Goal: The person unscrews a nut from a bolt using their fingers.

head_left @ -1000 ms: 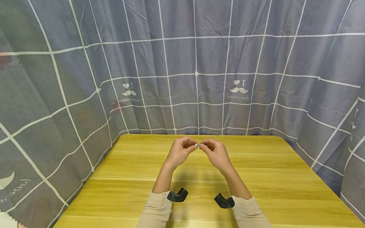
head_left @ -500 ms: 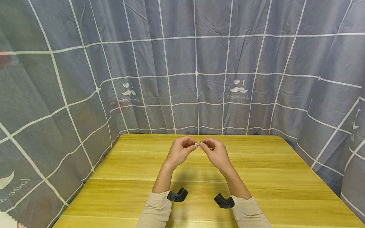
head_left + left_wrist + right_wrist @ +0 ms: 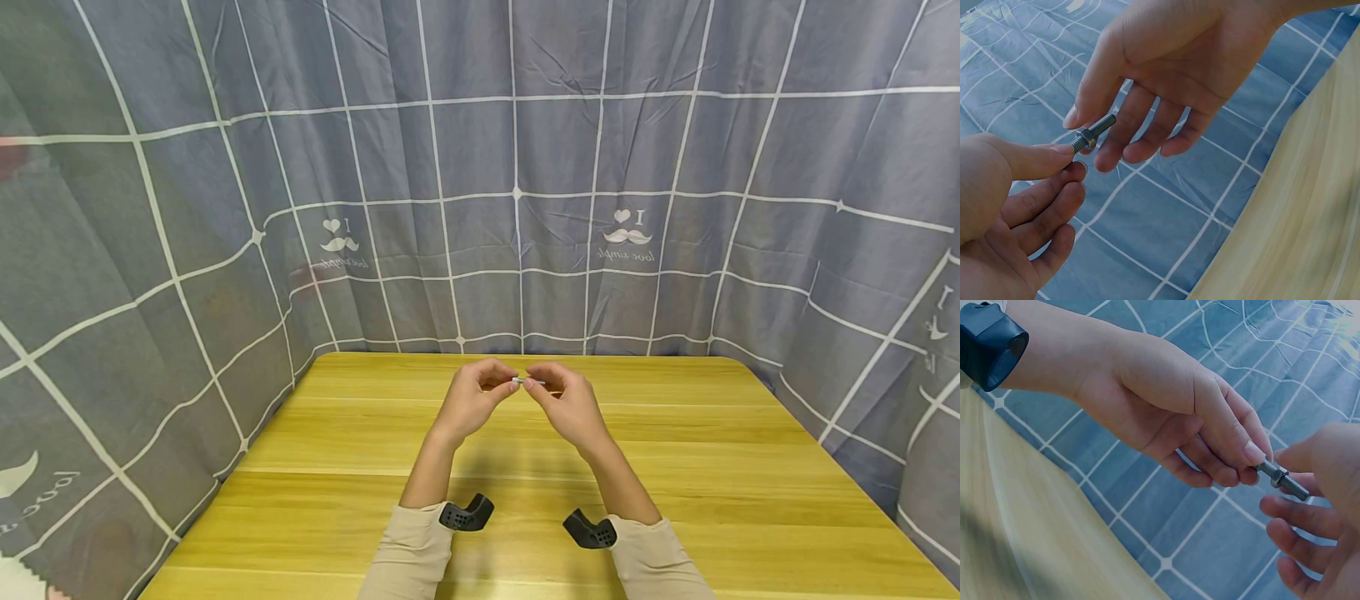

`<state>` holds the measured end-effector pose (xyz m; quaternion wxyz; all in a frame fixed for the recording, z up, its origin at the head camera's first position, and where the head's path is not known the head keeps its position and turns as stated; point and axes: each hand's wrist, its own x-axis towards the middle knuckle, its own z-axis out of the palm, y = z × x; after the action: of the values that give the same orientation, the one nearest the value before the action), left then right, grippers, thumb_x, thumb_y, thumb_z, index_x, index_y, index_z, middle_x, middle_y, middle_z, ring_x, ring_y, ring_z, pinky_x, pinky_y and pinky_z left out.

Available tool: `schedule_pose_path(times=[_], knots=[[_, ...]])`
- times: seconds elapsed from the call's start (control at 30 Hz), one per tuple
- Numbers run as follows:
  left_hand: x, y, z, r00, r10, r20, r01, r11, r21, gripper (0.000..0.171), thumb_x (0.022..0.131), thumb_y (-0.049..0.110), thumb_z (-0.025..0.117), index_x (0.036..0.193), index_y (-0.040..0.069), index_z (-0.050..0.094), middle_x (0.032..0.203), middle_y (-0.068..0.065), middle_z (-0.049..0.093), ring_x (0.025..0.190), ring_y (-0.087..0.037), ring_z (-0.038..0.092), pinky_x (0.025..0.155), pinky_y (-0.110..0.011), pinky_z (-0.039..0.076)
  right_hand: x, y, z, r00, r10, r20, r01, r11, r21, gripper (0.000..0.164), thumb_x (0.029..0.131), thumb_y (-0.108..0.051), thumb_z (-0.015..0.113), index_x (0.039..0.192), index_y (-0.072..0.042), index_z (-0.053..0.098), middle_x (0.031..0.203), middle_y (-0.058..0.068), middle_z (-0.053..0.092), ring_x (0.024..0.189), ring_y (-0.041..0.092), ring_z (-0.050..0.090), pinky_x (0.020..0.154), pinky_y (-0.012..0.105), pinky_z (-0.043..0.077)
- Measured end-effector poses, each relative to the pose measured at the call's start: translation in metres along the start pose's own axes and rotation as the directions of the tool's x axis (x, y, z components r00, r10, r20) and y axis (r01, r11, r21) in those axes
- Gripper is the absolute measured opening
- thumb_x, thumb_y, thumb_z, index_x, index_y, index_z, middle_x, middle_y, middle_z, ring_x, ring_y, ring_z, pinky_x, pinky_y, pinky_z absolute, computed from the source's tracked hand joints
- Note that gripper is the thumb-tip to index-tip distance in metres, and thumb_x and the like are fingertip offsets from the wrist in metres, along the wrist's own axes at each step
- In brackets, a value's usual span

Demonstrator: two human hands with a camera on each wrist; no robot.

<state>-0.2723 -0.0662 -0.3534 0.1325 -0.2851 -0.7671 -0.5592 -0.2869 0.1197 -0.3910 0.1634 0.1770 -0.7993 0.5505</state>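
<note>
Raised over the wooden table (image 3: 517, 533), my left hand (image 3: 467, 406) pinches one end of a small metal bolt (image 3: 1105, 124) between thumb and index finger. A hex nut (image 3: 1087, 139) sits partway along its thread, just beyond the left fingertips. My right hand (image 3: 573, 406) is around the other end of the bolt. In the right wrist view its thumb and index finger stand on either side of the nut (image 3: 1279, 478), with a small gap showing at each. The bolt's threaded tip (image 3: 1299, 490) points in toward the right palm.
A grey curtain (image 3: 480, 233) with white grid lines hangs behind the table and along both sides. Black wrist cameras are on the left sleeve (image 3: 412, 542) and the right sleeve (image 3: 656, 550).
The right thumb and fingers have shifted slightly on the bolt, and more of its shaft shows past the right thumb now. The left hand has stayed in place.
</note>
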Motion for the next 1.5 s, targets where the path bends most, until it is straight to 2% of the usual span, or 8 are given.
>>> schedule_pose_path(times=[0.2, 0.5, 0.63, 0.77, 1.03, 1.27, 1.37, 1.5], knots=[[-0.0003, -0.0001, -0.0001, 1.0, -0.005, 0.001, 0.005, 1.0, 0.001, 0.01, 0.096, -0.005, 0.069, 0.105, -0.009, 0.072, 0.099, -0.021, 0.074, 0.09, -0.035, 0.069, 0.081, -0.041, 0.055, -0.0017, -0.002, -0.0004, 1.0, 0.015, 0.025, -0.015, 1.0, 0.002, 0.021, 0.104, -0.017, 0.066, 0.119, -0.004, 0.074, 0.109, 0.007, 0.074, 0.103, 0.026, 0.069, 0.09, 0.05, 0.054], [-0.0002, -0.0013, 0.0002, 1.0, -0.008, -0.003, 0.008, 1.0, 0.003, 0.009, 0.096, -0.006, 0.069, 0.104, -0.009, 0.071, 0.097, -0.02, 0.073, 0.088, -0.034, 0.068, 0.079, -0.039, 0.054, -0.0001, -0.0024, 0.0005, 1.0, -0.006, 0.014, 0.006, 1.0, 0.025, 0.025, 0.099, -0.006, 0.071, 0.123, -0.003, 0.068, 0.116, 0.009, 0.07, 0.107, 0.028, 0.066, 0.09, 0.049, 0.052], [0.0001, -0.0011, -0.0003, 1.0, -0.008, -0.001, 0.008, 1.0, 0.003, 0.009, 0.096, -0.006, 0.069, 0.104, -0.009, 0.071, 0.097, -0.02, 0.073, 0.088, -0.034, 0.068, 0.079, -0.038, 0.054, -0.0003, -0.0029, 0.0002, 0.999, 0.026, 0.025, -0.027, 0.999, 0.03, 0.033, 0.101, -0.014, 0.07, 0.132, -0.005, 0.064, 0.119, 0.012, 0.07, 0.11, 0.029, 0.065, 0.091, 0.051, 0.052], [-0.0001, -0.0011, -0.0006, 1.0, -0.004, 0.007, 0.004, 1.0, 0.003, 0.009, 0.096, -0.006, 0.069, 0.104, -0.009, 0.071, 0.098, -0.021, 0.073, 0.088, -0.035, 0.068, 0.079, -0.037, 0.054, -0.0007, -0.0017, 0.0001, 0.998, 0.051, 0.025, -0.051, 0.999, -0.005, 0.03, 0.104, -0.021, 0.067, 0.129, -0.004, 0.068, 0.117, 0.01, 0.072, 0.108, 0.028, 0.066, 0.092, 0.05, 0.052], [-0.0003, -0.0026, -0.0009, 1.0, -0.007, 0.013, 0.007, 1.0, -0.002, 0.01, 0.096, -0.007, 0.069, 0.105, -0.01, 0.071, 0.098, -0.022, 0.073, 0.088, -0.036, 0.068, 0.078, -0.037, 0.053, -0.0002, -0.0021, -0.0007, 0.999, 0.029, 0.016, -0.029, 1.0, -0.01, 0.021, 0.099, -0.009, 0.072, 0.118, -0.003, 0.071, 0.114, 0.008, 0.071, 0.104, 0.027, 0.067, 0.091, 0.049, 0.052], [0.0, -0.0023, -0.0009, 1.0, -0.009, 0.015, 0.009, 1.0, -0.004, 0.01, 0.096, -0.006, 0.069, 0.105, -0.01, 0.071, 0.099, -0.021, 0.073, 0.088, -0.036, 0.068, 0.078, -0.037, 0.054, -0.0005, -0.0016, -0.0001, 0.999, 0.033, 0.034, -0.034, 0.999, 0.011, 0.034, 0.101, -0.021, 0.071, 0.131, -0.005, 0.067, 0.119, 0.009, 0.07, 0.108, 0.029, 0.066, 0.092, 0.05, 0.053], [0.0001, -0.0023, -0.0009, 1.0, -0.006, 0.018, 0.007, 1.0, -0.005, 0.01, 0.096, -0.006, 0.069, 0.105, -0.009, 0.071, 0.099, -0.021, 0.073, 0.088, -0.036, 0.068, 0.078, -0.037, 0.054, -0.0012, -0.0009, 0.0008, 1.0, 0.013, 0.028, -0.013, 1.0, 0.014, 0.029, 0.104, -0.022, 0.068, 0.126, -0.004, 0.071, 0.115, 0.008, 0.072, 0.105, 0.028, 0.067, 0.089, 0.049, 0.053], [0.0002, -0.0027, -0.001, 1.0, -0.008, 0.024, 0.008, 1.0, -0.006, 0.01, 0.097, -0.006, 0.068, 0.105, -0.009, 0.071, 0.099, -0.021, 0.073, 0.089, -0.036, 0.068, 0.079, -0.037, 0.054, -0.0007, 0.0002, 0.0016, 0.999, -0.036, 0.008, 0.036, 0.999, 0.007, 0.017, 0.103, -0.014, 0.067, 0.116, -0.004, 0.074, 0.11, 0.006, 0.073, 0.101, 0.027, 0.067, 0.088, 0.049, 0.053]])
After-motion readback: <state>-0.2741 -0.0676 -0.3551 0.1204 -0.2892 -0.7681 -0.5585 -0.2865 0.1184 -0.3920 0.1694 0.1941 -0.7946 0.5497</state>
